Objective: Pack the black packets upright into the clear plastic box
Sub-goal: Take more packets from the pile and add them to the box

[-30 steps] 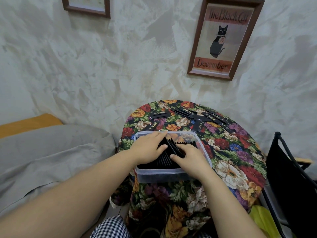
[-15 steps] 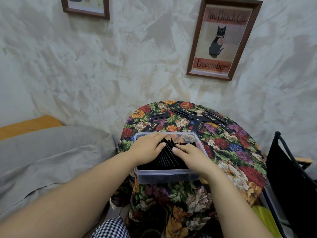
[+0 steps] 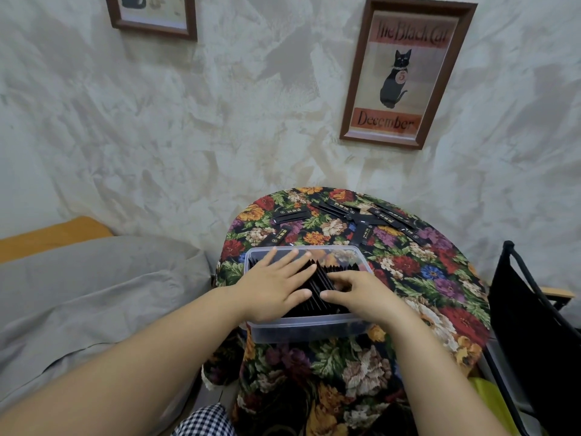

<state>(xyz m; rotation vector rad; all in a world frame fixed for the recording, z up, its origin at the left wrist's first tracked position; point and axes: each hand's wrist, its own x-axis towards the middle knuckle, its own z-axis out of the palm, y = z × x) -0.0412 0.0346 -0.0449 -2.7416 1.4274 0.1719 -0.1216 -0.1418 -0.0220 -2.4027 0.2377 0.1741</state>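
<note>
At lower centre, the clear rectangular plastic box (image 3: 301, 329) sits on the round floral-clothed table (image 3: 446, 278) and holds a row of thin black packets (image 3: 317, 286) standing on edge. The left hand (image 3: 272, 287) lies flat on their tops, fingers straight and spread. Just right of it, the right hand (image 3: 361, 294) bends its fingers onto the row; whether it pinches any cannot be told. Other loose packets (image 3: 361, 213) lie flat above the box.

Under the left hand (image 3: 273, 287) the packets (image 3: 317, 281) are black and the plastic box (image 3: 301, 330) clear. Beyond it the cloth on the table (image 3: 440, 278) is dark floral: red, orange, purple, green; left of it, grey bedding (image 3: 94, 294)
</note>
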